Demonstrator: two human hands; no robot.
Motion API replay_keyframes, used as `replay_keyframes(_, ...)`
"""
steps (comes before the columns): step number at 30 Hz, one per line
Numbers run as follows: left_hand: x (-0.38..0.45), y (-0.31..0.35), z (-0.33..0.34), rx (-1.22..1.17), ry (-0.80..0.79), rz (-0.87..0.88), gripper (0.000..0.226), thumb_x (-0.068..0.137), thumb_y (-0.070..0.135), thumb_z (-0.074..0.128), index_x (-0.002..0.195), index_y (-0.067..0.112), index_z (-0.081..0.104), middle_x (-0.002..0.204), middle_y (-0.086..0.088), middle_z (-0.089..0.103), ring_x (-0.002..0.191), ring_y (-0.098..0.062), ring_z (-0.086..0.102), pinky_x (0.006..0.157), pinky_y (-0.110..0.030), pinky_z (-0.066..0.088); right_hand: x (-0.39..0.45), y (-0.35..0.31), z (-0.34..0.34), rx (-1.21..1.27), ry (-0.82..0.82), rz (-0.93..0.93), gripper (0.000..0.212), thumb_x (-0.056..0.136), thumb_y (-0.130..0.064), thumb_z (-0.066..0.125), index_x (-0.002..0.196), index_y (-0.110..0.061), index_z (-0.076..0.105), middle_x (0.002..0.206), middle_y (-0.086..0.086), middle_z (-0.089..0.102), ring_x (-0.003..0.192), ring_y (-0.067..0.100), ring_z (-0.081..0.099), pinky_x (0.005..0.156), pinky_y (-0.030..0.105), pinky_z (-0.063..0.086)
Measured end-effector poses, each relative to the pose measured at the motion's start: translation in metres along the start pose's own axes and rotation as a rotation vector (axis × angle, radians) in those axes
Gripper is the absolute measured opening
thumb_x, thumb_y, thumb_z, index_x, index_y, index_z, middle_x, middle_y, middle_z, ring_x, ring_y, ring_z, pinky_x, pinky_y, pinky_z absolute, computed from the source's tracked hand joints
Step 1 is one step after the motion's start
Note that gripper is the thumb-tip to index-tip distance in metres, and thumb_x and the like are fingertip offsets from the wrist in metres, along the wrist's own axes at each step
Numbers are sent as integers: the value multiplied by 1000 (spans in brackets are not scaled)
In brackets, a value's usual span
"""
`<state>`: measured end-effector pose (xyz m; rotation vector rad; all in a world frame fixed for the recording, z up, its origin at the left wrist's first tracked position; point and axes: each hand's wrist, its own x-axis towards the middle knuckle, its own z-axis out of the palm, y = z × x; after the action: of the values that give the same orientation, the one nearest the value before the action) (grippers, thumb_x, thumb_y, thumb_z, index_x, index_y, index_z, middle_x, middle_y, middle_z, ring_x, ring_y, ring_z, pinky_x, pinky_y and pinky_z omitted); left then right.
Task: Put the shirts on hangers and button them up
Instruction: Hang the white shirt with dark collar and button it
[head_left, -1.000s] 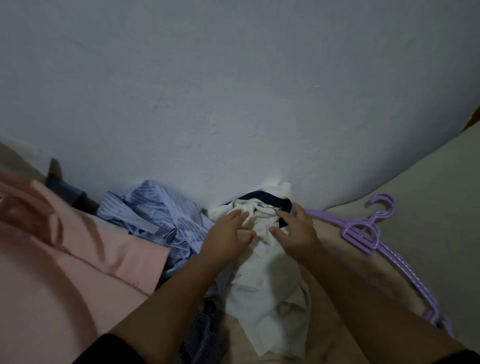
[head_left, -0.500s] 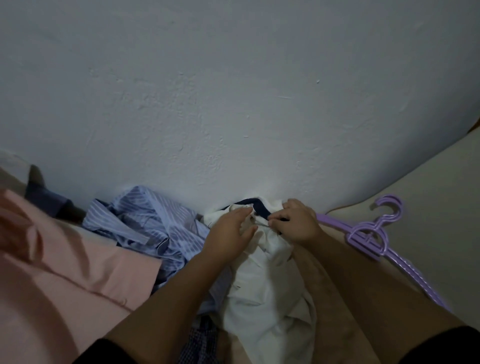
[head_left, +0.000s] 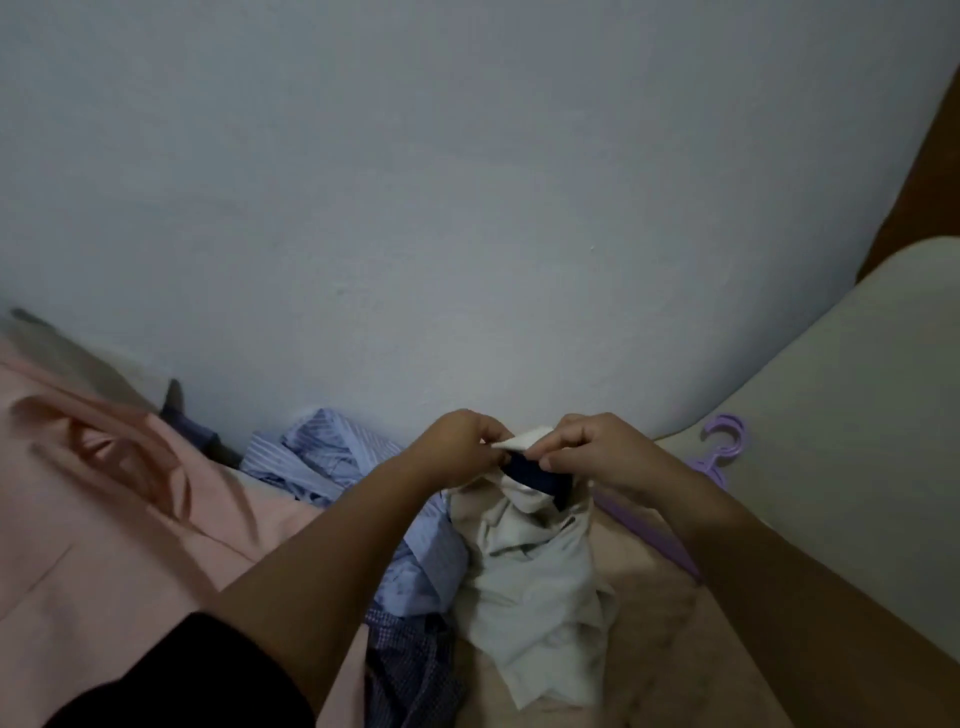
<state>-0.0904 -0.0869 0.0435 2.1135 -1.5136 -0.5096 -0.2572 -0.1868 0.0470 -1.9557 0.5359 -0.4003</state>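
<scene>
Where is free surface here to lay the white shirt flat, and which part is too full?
Bare room lies right of the purple hanger, on the pale surface beside the wall. Left of the white shirt it is crowded: the striped blue shirt, a dark checked garment and the pink shirt overlap.

left hand (head_left: 457, 449), right hand (head_left: 597, 452), both hands pinching

A pale bluish-grey wall (head_left: 467, 208) with a rough plaster texture fills most of the view. The light is dim. At the right a cream cushioned surface (head_left: 857, 405) meets the wall, possibly a mattress edge, with a brown strip (head_left: 930, 171) above it.
</scene>
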Motion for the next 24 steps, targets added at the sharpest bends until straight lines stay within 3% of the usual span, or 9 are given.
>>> replay_keyframes(2,-16,14,-19,-8,17,-31,9,79,8,73,86,13,73,75,-3,67,71,-16,59,64,-23,45,-12,-17,-6,-104,-29,-7,22,81,2,66,90,-16,75,86,-9,58,77,-1,56,67,3,39)
replay_keyframes(5,-41,36,-46,14,43,-34,23,72,9,80,67,17,59,62,2,62,58,-15,57,63,-29,48,-29,-43,-12,-231,-48,-46,23,81,2,65,89,-17,75,99,-5,58,84,2,55,71,0,38)
replay_keyframes(8,-66,58,-67,-1,74,42,27,74,6,72,66,19,50,78,3,68,59,-3,58,72,-32,50,-47,-75,-16,-207,-9,-83,29,81,1,64,75,-25,76,96,-2,67,87,11,60,73,6,44)
replay_keyframes(10,-82,74,-80,11,83,74,28,73,11,68,64,22,45,74,4,61,63,-9,52,70,-34,46,-59,-98,-22,-224,10,-105,33,82,-3,64,71,-31,75,86,-4,69,83,11,61,70,11,45)
replay_keyframes(14,-110,107,-109,-45,69,128,34,76,8,75,69,22,45,65,5,49,63,-12,42,60,-28,33,-88,-145,-39,-241,39,-166,28,84,-2,62,78,-26,76,80,-11,65,80,4,59,66,5,44)
replay_keyframes(19,-143,153,-125,70,157,222,37,76,8,74,73,25,41,90,-4,60,79,-16,48,71,-30,38,-123,-179,-54,-283,79,-255,30,85,-3,62,80,-29,75,78,-10,61,79,7,57,70,12,45)
replay_keyframes(22,-160,172,-124,166,165,213,36,78,6,70,69,22,40,80,-2,56,75,-14,46,68,-28,36,-139,-186,-59,-315,80,-283,29,84,-3,62,83,-30,75,79,-10,60,78,7,56,68,10,44)
replay_keyframes(24,-170,183,-123,232,122,184,28,78,3,67,65,23,52,73,7,55,74,-13,49,70,-26,37,-149,-189,-63,-337,66,-289,29,84,-2,63,85,-28,75,78,-12,60,78,5,55,64,5,42)
